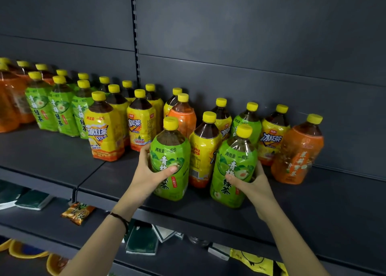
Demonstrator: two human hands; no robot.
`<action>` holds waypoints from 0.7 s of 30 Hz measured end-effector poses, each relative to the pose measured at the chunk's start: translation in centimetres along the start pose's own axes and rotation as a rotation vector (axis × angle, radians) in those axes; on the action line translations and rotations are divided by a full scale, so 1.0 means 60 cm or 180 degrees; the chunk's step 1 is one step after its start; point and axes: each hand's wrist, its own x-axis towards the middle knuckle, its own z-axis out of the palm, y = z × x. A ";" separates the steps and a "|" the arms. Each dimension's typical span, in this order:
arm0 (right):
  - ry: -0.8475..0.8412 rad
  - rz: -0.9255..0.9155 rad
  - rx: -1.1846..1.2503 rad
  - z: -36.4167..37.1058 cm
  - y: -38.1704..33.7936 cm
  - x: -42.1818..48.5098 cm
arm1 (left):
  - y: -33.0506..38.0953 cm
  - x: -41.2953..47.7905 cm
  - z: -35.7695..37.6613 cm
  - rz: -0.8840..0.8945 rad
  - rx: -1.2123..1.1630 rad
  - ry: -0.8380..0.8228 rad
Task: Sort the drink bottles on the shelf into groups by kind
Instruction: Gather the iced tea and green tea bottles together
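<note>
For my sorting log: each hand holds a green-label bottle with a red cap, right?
No: the head view shows the left hand and right hand each holding a green-label bottle, but the caps are yellow, not red.

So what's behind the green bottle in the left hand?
An orange bottle, with a yellow bottle behind that. The orange one's lower part is covered by the green bottle.

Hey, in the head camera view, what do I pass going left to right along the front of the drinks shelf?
Far-left orange bottles → green-label group → front yellow bottle → left hand gripping first green bottle → middle yellow bottle → second green bottle gripped by right hand → far-right orange bottle.
</note>
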 end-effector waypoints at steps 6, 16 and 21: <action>0.0169 -0.0007 -0.0055 0.045 -0.003 -0.030 | -0.002 0.018 -0.029 -0.0076 0.0217 0.0011; 0.0557 0.0014 -0.0111 0.162 -0.026 -0.076 | 0.001 0.047 -0.155 -0.0117 0.0272 -0.0107; 0.0481 0.0050 -0.0127 0.285 -0.032 -0.082 | 0.015 0.053 -0.261 -0.0038 0.0310 -0.0061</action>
